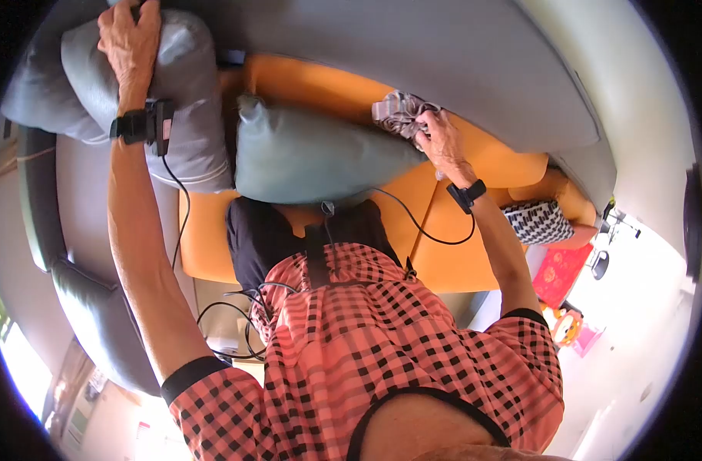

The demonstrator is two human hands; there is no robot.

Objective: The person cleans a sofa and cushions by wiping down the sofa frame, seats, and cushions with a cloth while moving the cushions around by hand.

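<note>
My left hand [130,48] reaches far forward at the upper left, its fingers curled on the top of a shiny grey cushion [186,100]. The fingertips are partly cut off by the frame's edge. My right hand [443,144] is closed on a crumpled grey-brown cloth [401,113], pressed near the foot of the sofa's grey backrest [443,54]. Between the two hands lies a grey-green cushion [312,154] on the orange seat [474,223]. Its right corner ends close to my right hand.
Black cables [424,230] run from the wrist bands towards my waist. A black-and-white patterned cloth [539,223] rests at the seat's right end, with a red item [562,273] beyond it. The grey sofa arm [97,207] stands on the left.
</note>
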